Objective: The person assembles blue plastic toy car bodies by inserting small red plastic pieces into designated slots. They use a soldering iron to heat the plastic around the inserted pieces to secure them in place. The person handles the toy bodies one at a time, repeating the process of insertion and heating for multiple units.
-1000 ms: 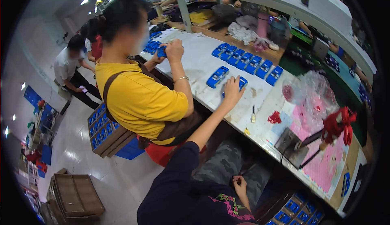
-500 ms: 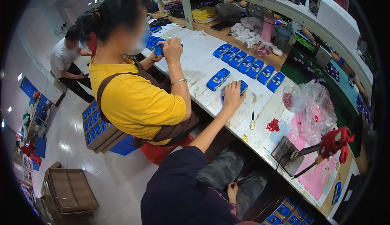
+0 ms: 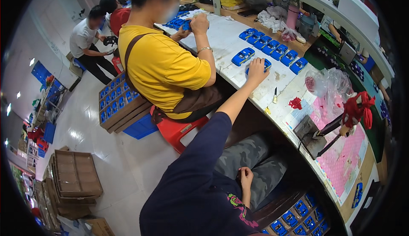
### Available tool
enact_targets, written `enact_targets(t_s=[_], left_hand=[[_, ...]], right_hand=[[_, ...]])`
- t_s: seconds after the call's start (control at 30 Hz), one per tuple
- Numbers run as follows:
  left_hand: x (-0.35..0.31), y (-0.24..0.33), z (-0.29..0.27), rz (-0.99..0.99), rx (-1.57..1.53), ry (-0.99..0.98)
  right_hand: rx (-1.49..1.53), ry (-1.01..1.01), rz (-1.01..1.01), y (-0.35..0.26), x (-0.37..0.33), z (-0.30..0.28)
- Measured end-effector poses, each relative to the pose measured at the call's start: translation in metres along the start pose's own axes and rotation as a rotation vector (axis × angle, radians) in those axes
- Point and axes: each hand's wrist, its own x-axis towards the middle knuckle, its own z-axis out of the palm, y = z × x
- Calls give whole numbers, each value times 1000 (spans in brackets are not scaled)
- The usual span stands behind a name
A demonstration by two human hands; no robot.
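My left hand reaches over the white table, its fingers curled down around a blue toy car shell. Just left of it lies another blue car shell, apart from my hand. Beyond them, several blue car shells form a slanting row. Down on my lap, against the camouflage trousers, rests my right hand. Its fingers are curled in, and whatever they hold, if anything, is hidden.
A co-worker in a yellow shirt sits at my left, handling a blue piece. On the table are a small knife, red bits, plastic bags and a metal fixture with red cloth. A partitioned box of blue shells stands low right.
The view has shifted, so the table sits further right and higher in the picture. My left hand stays on the same car shell, and my right hand stays on my lap.
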Motion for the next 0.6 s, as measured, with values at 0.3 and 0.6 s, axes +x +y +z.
enact_targets(t_s=[0.3,0.6], left_hand=[[1,0,5,-12,81,-44],[5,-2,12,11,100,-81]], right_hand=[[-42,-25,-27,3,0,6],[-279,162,-177,16,27,10]])
